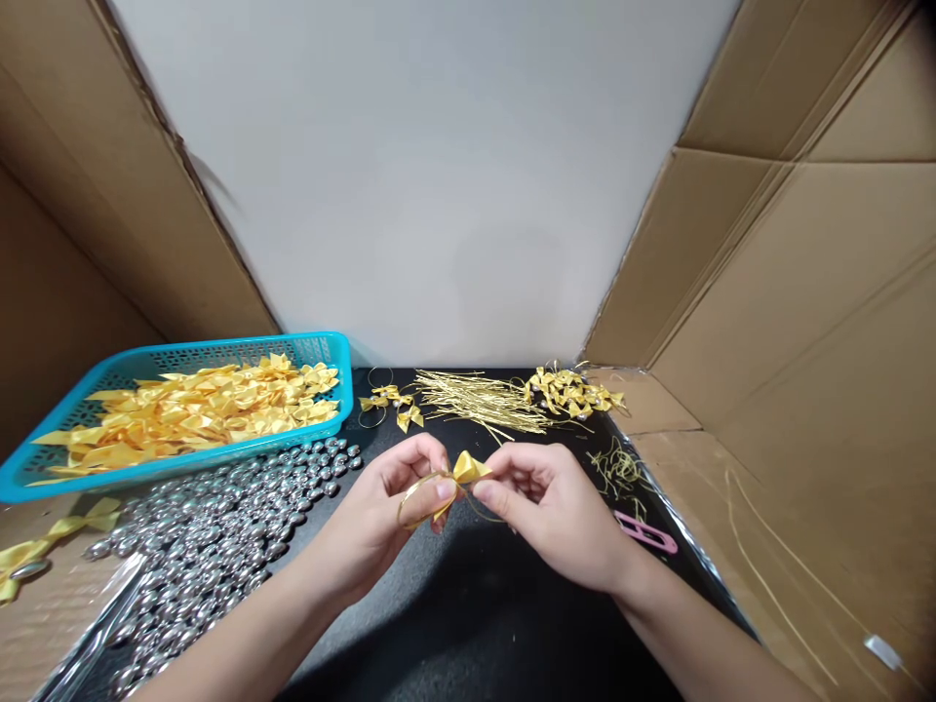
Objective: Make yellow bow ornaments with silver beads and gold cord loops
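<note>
Both hands meet at centre: left hand [395,507] and right hand [556,507] pinch a yellow bow [468,470] with a gold loop [418,497] above the tabletop [468,604]. Silver beads [219,517] at 9 o'clock, tray [175,353] at 10.

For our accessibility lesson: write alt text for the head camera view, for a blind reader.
A left hand and a right hand pinch a small yellow satin ribbon bow with a thin gold wire loop, above a black tabletop. To the left lie a turquoise plastic basket of yellow bows and a heap of shiny silver beads.
</note>
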`<state>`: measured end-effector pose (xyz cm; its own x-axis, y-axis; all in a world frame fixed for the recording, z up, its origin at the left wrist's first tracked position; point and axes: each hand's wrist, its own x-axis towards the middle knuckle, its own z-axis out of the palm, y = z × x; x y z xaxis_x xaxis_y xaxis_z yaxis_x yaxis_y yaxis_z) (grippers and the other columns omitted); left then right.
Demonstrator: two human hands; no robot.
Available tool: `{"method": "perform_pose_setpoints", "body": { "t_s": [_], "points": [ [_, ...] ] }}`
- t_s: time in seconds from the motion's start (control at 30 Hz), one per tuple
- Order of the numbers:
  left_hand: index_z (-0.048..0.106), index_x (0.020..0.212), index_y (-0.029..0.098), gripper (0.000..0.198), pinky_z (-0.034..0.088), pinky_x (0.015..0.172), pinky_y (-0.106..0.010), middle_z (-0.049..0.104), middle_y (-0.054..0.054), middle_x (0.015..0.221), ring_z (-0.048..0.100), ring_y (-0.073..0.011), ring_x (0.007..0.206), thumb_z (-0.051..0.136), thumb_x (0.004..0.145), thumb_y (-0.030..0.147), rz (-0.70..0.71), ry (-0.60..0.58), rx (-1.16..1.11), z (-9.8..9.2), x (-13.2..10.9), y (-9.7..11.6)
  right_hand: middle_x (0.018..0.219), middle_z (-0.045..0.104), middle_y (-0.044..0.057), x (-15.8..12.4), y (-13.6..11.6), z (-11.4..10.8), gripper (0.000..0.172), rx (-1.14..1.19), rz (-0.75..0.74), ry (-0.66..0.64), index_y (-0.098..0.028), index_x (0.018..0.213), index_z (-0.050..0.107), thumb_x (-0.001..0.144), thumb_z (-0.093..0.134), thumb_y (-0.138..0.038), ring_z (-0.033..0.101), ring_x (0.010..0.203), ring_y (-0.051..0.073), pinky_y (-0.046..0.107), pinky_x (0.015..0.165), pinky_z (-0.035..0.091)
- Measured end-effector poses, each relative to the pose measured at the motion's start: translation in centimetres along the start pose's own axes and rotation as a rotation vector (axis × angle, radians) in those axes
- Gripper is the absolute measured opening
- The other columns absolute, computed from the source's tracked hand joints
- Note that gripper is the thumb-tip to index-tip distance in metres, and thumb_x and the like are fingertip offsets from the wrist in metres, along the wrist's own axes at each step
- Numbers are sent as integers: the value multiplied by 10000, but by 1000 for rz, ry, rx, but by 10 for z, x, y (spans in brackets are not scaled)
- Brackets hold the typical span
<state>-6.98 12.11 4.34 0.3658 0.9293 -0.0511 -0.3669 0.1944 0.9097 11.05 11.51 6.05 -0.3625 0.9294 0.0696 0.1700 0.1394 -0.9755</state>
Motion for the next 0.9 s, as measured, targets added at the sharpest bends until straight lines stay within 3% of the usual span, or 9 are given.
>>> {"method": "perform_pose_setpoints", "body": {
  "t_s": [0.4,0.67,0.9],
  "points": [
    [551,720,183,242,331,482,-178,528,56,567,406,-62,490,784,690,242,-94,-118,-53,-4,1,0,557,483,-38,-4,-6,-2,143,-116,-46,1,-160,688,641,808,610,-232,355,513,80,228,483,293],
    [439,688,185,351,351,464,-152,542,52,611,433,-58,515,789,699,214,-101,-224,-84,-5,1,2,546,486,-31,-11,-12,-2,164,-236,-115,-19,-161,695,678,824,601,-227,361,510,81,224,471,292],
    [423,673,189,364,374,447,-148,485,60,618,442,-64,526,786,689,215,-62,-210,-75,-8,1,4,536,499,-35,-14,-16,-7,147,-285,-143,-4,-167,724,686,831,596,-212,371,492,76,216,451,287]
  ]
}}
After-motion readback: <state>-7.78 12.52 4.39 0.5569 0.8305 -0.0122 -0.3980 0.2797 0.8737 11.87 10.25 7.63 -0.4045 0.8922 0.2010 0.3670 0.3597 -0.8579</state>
